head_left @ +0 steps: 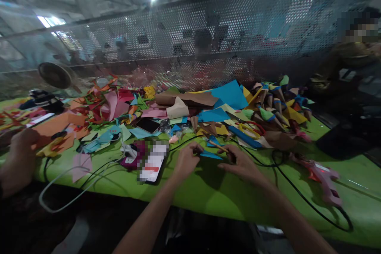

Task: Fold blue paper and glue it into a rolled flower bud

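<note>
At the middle of the green table, my left hand pinches the left end of a small blue paper piece. My right hand grips a thin wooden stick, perhaps a pencil, between thumb and fingers. Its tip points left, above the blue paper. The right thumb lies close to the paper's right end; whether they touch I cannot tell. Just behind my hands are a blue scrap and a brown paper cone. A phone with a lit screen lies left of my left hand.
A pink glue gun with a black cable rests at the right. Paper scraps and brown paper pile up behind, with several paper cones at back right. Another person's hand is at the left beside a yellow glue gun.
</note>
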`<state>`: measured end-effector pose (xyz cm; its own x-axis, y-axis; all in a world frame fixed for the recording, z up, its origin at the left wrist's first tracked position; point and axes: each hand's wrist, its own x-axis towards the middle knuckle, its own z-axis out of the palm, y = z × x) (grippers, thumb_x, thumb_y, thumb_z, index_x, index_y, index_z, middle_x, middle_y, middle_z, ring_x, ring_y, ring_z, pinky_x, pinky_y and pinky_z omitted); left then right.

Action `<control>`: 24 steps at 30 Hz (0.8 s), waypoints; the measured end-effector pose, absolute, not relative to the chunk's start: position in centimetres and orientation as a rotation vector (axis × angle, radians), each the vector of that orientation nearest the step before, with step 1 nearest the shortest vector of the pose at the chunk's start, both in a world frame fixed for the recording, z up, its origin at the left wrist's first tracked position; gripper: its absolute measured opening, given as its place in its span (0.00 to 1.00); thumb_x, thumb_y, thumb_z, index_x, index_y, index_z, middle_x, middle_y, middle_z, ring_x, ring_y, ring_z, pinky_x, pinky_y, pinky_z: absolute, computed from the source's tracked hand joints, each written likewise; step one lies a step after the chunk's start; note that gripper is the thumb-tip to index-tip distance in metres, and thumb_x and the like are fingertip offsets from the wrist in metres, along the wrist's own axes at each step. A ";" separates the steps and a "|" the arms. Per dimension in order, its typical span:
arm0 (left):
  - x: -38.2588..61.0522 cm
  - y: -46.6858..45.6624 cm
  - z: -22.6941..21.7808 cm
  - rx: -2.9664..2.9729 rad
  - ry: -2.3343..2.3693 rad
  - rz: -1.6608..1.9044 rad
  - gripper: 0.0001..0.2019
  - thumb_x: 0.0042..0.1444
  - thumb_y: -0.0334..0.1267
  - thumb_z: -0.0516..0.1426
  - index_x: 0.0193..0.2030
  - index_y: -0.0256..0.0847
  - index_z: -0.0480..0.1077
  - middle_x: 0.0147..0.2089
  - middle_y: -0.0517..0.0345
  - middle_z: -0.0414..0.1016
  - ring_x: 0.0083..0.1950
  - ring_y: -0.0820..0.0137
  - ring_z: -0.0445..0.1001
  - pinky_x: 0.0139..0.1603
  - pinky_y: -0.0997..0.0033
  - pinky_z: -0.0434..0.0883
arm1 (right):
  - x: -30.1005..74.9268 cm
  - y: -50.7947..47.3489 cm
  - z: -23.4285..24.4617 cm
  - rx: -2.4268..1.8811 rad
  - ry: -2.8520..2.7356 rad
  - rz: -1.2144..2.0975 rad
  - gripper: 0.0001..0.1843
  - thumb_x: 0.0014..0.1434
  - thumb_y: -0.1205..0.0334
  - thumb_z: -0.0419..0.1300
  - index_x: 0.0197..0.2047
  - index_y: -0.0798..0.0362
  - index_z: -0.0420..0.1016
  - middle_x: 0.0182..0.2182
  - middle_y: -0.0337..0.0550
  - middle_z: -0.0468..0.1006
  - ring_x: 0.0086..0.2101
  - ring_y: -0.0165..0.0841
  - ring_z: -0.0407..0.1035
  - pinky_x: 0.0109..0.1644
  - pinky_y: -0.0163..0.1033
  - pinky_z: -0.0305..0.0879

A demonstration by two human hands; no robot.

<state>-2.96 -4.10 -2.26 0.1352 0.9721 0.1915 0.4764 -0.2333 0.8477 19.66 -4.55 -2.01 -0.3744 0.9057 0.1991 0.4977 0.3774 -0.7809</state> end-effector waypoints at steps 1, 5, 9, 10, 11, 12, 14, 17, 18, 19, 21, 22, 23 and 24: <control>-2.9 -4.2 -2.3 1.797 1.384 1.037 0.17 0.39 0.16 0.50 0.30 0.41 0.69 0.37 0.59 0.78 0.42 0.67 0.76 0.46 0.67 0.72 | 19.6 -4.5 -2.1 -1.198 -2.048 0.750 0.15 0.53 0.53 0.64 0.42 0.51 0.75 0.25 0.36 0.68 0.27 0.33 0.62 0.30 0.36 0.57; -3.2 -4.9 -2.4 1.855 1.293 1.033 0.17 0.40 0.17 0.51 0.33 0.41 0.68 0.41 0.56 0.78 0.45 0.65 0.76 0.47 0.65 0.73 | 19.3 -4.7 -2.3 -1.130 -2.139 0.548 0.06 0.55 0.68 0.57 0.32 0.51 0.75 0.27 0.41 0.74 0.31 0.35 0.67 0.35 0.39 0.59; -3.6 -6.1 -2.5 2.003 1.306 0.977 0.25 0.42 0.17 0.52 0.46 0.43 0.68 0.53 0.52 0.71 0.51 0.65 0.74 0.52 0.65 0.71 | 19.0 -5.2 -2.3 -1.137 -2.227 0.556 0.10 0.53 0.72 0.55 0.32 0.51 0.76 0.27 0.41 0.75 0.32 0.36 0.68 0.36 0.39 0.58; -3.7 -6.4 -2.6 2.033 1.337 0.951 0.27 0.43 0.17 0.53 0.50 0.43 0.67 0.55 0.51 0.69 0.52 0.65 0.74 0.53 0.65 0.71 | 19.0 -5.3 -2.3 -1.137 -2.240 0.573 0.09 0.54 0.72 0.55 0.33 0.51 0.76 0.28 0.42 0.76 0.32 0.36 0.68 0.36 0.39 0.59; -3.7 -6.6 -2.7 2.058 1.369 0.913 0.28 0.44 0.18 0.53 0.52 0.45 0.67 0.56 0.52 0.68 0.53 0.65 0.73 0.54 0.64 0.71 | 18.9 -5.3 -2.4 -1.140 -2.247 0.587 0.09 0.54 0.71 0.56 0.34 0.51 0.76 0.29 0.42 0.76 0.33 0.36 0.68 0.37 0.39 0.59; -3.7 -6.8 -2.7 2.088 1.400 0.864 0.27 0.46 0.19 0.54 0.52 0.46 0.68 0.57 0.53 0.67 0.54 0.64 0.72 0.55 0.64 0.71 | 18.9 -5.3 -2.5 -1.146 -2.247 0.600 0.08 0.55 0.70 0.56 0.35 0.51 0.76 0.30 0.42 0.77 0.34 0.36 0.69 0.37 0.39 0.59; -3.6 -7.1 -2.9 2.169 1.443 0.761 0.23 0.50 0.21 0.55 0.50 0.47 0.71 0.57 0.54 0.68 0.57 0.63 0.71 0.59 0.62 0.68 | 19.0 -5.2 -2.7 -1.181 -2.237 0.628 0.08 0.55 0.69 0.57 0.37 0.52 0.75 0.33 0.43 0.77 0.34 0.37 0.69 0.37 0.39 0.60; -3.5 -7.2 -3.1 2.250 1.466 0.669 0.17 0.55 0.24 0.55 0.46 0.46 0.75 0.54 0.55 0.73 0.58 0.61 0.69 0.61 0.61 0.66 | 19.3 -5.2 -2.8 -1.259 -2.210 0.670 0.09 0.58 0.63 0.59 0.43 0.52 0.72 0.33 0.43 0.77 0.31 0.35 0.68 0.34 0.39 0.59; -3.6 -7.1 -3.2 2.261 1.466 0.656 0.15 0.55 0.25 0.56 0.45 0.46 0.76 0.53 0.55 0.74 0.58 0.61 0.69 0.61 0.60 0.66 | 19.4 -5.3 -2.7 -1.274 -2.200 0.687 0.09 0.60 0.60 0.58 0.44 0.52 0.71 0.33 0.42 0.76 0.30 0.35 0.67 0.33 0.38 0.59; -3.6 -7.1 -3.2 2.269 1.459 0.644 0.14 0.56 0.26 0.57 0.45 0.46 0.77 0.52 0.55 0.75 0.57 0.61 0.69 0.60 0.60 0.66 | 19.5 -5.4 -2.6 -1.281 -2.190 0.698 0.09 0.62 0.58 0.56 0.44 0.51 0.70 0.32 0.42 0.76 0.29 0.35 0.67 0.32 0.38 0.59; -3.9 -6.9 -3.3 2.277 1.444 0.629 0.13 0.55 0.28 0.59 0.46 0.45 0.77 0.51 0.54 0.76 0.56 0.60 0.70 0.59 0.58 0.66 | 19.5 -5.8 -2.4 -1.261 -2.183 0.701 0.08 0.66 0.57 0.53 0.43 0.51 0.69 0.33 0.43 0.76 0.31 0.35 0.68 0.34 0.38 0.61; -4.0 -6.8 -3.3 2.277 1.432 0.630 0.13 0.55 0.29 0.60 0.46 0.45 0.77 0.52 0.54 0.76 0.56 0.60 0.70 0.58 0.58 0.66 | 19.5 -6.0 -2.3 -1.229 -2.197 0.692 0.08 0.67 0.58 0.52 0.42 0.51 0.70 0.34 0.43 0.76 0.32 0.35 0.69 0.35 0.39 0.62; -4.1 -6.7 -3.3 2.276 1.413 0.634 0.13 0.54 0.30 0.61 0.46 0.45 0.77 0.52 0.54 0.75 0.55 0.60 0.70 0.57 0.58 0.66 | 19.5 -6.1 -2.2 -1.191 -2.221 0.677 0.09 0.67 0.59 0.51 0.41 0.51 0.71 0.35 0.44 0.76 0.34 0.36 0.69 0.37 0.39 0.62; -4.3 -6.6 -3.3 2.275 1.387 0.641 0.14 0.53 0.30 0.62 0.46 0.45 0.77 0.52 0.54 0.75 0.55 0.60 0.70 0.56 0.58 0.67 | 19.5 -6.2 -2.2 -1.147 -2.253 0.655 0.09 0.68 0.60 0.52 0.40 0.51 0.73 0.35 0.44 0.76 0.36 0.36 0.70 0.38 0.39 0.63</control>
